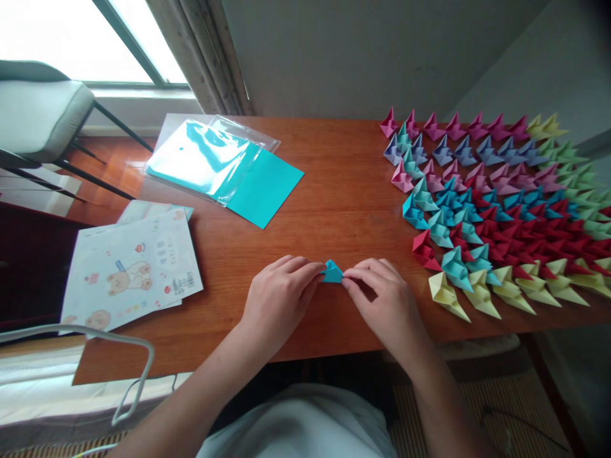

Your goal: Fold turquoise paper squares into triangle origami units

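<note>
A small folded piece of blue origami paper [333, 272] is held just over the table near its front edge. My left hand [282, 292] pinches its left side between thumb and fingers. At its right corner, the thumb and fingertips of my right hand [380, 299] are closed on it. The paper has a pointed top and a flat lower edge; parts of its left side are hidden by my fingers.
Rows of folded paper figures [525, 235] in several colours cover the right of the wooden table [344, 191]. Turquoise paper sheets [267, 187] lie partly in a clear sleeve at the back left. Bear-printed packets [138, 267] lie at the left edge, by a white cable-like bar [138, 342].
</note>
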Action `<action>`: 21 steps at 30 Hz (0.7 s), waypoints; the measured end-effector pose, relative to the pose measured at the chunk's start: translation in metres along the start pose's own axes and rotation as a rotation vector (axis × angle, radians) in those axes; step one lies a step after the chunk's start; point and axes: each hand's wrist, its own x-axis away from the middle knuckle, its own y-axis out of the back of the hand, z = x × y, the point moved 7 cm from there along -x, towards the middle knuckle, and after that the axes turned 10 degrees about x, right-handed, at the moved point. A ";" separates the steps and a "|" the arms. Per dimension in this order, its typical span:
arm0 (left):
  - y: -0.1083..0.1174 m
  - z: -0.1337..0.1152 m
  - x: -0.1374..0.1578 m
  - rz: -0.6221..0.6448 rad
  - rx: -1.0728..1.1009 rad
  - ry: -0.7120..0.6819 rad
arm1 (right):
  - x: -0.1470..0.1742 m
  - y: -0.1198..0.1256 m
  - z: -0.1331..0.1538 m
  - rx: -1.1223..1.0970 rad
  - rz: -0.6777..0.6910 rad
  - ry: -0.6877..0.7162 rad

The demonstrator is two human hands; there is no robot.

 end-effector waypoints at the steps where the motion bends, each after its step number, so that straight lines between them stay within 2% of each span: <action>1: 0.000 0.001 -0.001 -0.005 -0.005 0.010 | -0.001 -0.001 -0.001 0.003 0.005 -0.009; 14: 0.002 -0.001 0.009 0.034 0.101 -0.005 | 0.003 -0.001 -0.002 -0.020 0.003 0.010; 21: -0.003 -0.006 0.014 0.064 0.040 -0.035 | 0.005 -0.002 -0.003 -0.025 0.000 0.028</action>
